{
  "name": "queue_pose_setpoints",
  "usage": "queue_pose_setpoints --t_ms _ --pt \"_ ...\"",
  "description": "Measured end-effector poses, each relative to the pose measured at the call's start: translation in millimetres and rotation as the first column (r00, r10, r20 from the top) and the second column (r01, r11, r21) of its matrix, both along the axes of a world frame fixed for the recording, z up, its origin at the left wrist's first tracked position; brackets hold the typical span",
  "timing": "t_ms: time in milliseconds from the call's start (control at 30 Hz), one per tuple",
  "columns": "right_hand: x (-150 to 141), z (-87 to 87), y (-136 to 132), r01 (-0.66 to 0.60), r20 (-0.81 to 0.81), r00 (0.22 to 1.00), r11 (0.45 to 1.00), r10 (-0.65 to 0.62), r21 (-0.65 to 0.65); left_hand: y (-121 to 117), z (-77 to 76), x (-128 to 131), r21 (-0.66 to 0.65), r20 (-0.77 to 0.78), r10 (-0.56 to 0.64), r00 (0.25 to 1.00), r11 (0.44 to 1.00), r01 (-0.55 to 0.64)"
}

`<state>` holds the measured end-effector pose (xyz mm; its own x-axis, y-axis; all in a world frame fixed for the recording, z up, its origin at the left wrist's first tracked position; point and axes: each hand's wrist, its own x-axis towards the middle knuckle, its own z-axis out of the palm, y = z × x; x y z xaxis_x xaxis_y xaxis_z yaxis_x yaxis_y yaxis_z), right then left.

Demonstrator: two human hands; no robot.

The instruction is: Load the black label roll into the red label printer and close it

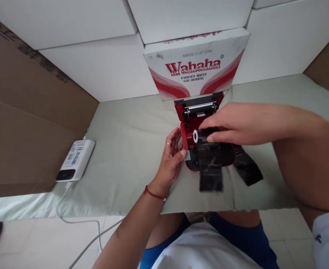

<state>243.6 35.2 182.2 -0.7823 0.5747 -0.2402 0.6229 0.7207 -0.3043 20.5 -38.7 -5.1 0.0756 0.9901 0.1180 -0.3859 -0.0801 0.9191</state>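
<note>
Pinching the roll (202, 133) between slightly parted fingers, the right hand (234, 121) is at the open printer (191, 122); left-hand (172, 158) fingers half-curl around its side. Below the fingertips, film (211, 177) looks light, slick, easily creased; the core (195, 131) should grip better.

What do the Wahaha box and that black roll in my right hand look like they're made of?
The Wahaha box looks like cardboard, smooth and printed, with folded edges. The black roll seems to be thin plastic film, semi-glossy, with pale crease lines. Its white core could be plastic or card.
</note>
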Motion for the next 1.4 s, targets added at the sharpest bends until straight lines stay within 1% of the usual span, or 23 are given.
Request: queue_pose_setpoints --t_ms 67,167,300,400,467,500,567,600,667,700,767,833,867,1000,1067,1167,1200,1233,1267,1300,1333,1367,1400 --pt "-19 -14.5 10 0.036 0.075 0.997 0.999 -0.034 -0.027 -1 1.4 0 -0.004 0.0 0.011 1.0 1.0 -0.011" --pt "-27 -27.1 14 0.113 0.194 0.975 0.994 -0.108 -0.013 -2 5.4 1 -0.001 0.0 -0.006 1.0 1.0 0.006" --pt "-26 -25.9 9 0.148 0.252 0.957 0.989 -0.144 0.006 -3 9.4 3 0.017 0.001 -0.029 1.0 0.999 0.029" --pt "-26 -23.3 6 0.161 0.257 0.954 0.987 -0.156 0.005 -5 7.7 3 0.056 -0.024 -0.009 1.0 0.998 0.01" --pt "-27 -24.2 5 0.164 0.267 0.951 0.987 -0.156 -0.005 -8 5.6 1 0.126 -0.06 0.041 0.997 0.992 -0.033" --pt "-28 -25.2 5 0.153 0.281 0.949 0.988 -0.143 -0.013 -10 5.2 0 0.183 -0.101 0.074 0.992 0.982 -0.055" --pt "-29 -27.2 5 0.101 0.3 0.95 0.995 -0.089 -0.024 -15 6.8 -5 0.346 -0.242 0.155 0.958 0.936 -0.064" --pt "-30 -27.8 5 0.075 0.309 0.949 0.997 -0.066 -0.018 -18 8.9 -7 0.439 -0.333 0.201 0.921 0.898 -0.038" --pt "-32 -28.1 4 0.05 0.326 0.944 0.999 -0.049 0.006 -23 15.2 -9 0.602 -0.485 0.307 0.819 0.797 0.058" --pt "-33 -27.9 4 0.052 0.337 0.94 0.999 -0.054 0.015 -26 18.7 -10 0.66 -0.529 0.362 0.768 0.744 0.104" --pt "-34 -27.7 4 0.071 0.356 0.931 0.997 -0.075 0.023 -30 24.5 -9 0.739 -0.557 0.459 0.692 0.654 0.161" --pt "-35 -28.9 5 0.094 0.351 0.931 0.995 -0.098 0.026 -32 27.6 -6 0.784 -0.547 0.535 0.644 0.596 0.17" --pt "-35 -30.2 5 0.106 0.344 0.933 0.994 -0.109 0.029 -33 28.2 -5 0.798 -0.541 0.563 0.625 0.579 0.168" --pt "-32 -34.6 7 0.118 0.302 0.946 0.993 -0.12 0.025 -35 27.9 -2 0.824 -0.535 0.63 0.563 0.535 0.184" --pt "-26 -31.7 5 0.113 0.265 0.958 0.994 -0.112 0.009 -36 28.7 -2 0.835 -0.53 0.644 0.551 0.508 0.209" --pt "-11 -15.9 -2 0.037 0.142 0.989 0.998 -0.031 -0.042 -39 31.6 -3 0.838 -0.53 0.645 0.55 0.496 0.226" --pt "-5 -8.5 -5 0.01 0.08 0.997 0.999 -0.006 -0.042 -40 32.7 -2 0.838 -0.53 0.643 0.553 0.498 0.225" --pt "1 -0.9 -9 0.013 0.008 1.0 1.0 -0.012 -0.018 -41 33.8 -2 0.838 -0.529 0.642 0.556 0.498 0.222" --pt "6 6.2 -12 0.062 -0.077 0.995 0.998 -0.059 0.033 -42 34.7 -1 0.841 -0.524 0.642 0.56 0.496 0.218" --pt "10 12.0 -14 0.159 -0.172 0.975 0.982 -0.14 0.102 -43 35.4 0 0.846 -0.515 0.645 0.565 0.488 0.213" --pt "12 16.2 -15 0.281 -0.265 0.937 0.943 -0.23 0.176 -44 35.8 1 0.853 -0.504 0.649 0.57 0.48 0.207" --pt "14 18.4 -16 0.396 -0.342 0.889 0.885 -0.304 0.244 -45 35.9 1 0.859 -0.493 0.653 0.575 0.472 0.201" --pt "14 18.8 -15 0.477 -0.388 0.852 0.826 -0.351 0.301 -45 35.8 2 0.863 -0.485 0.656 0.578 0.465 0.197"
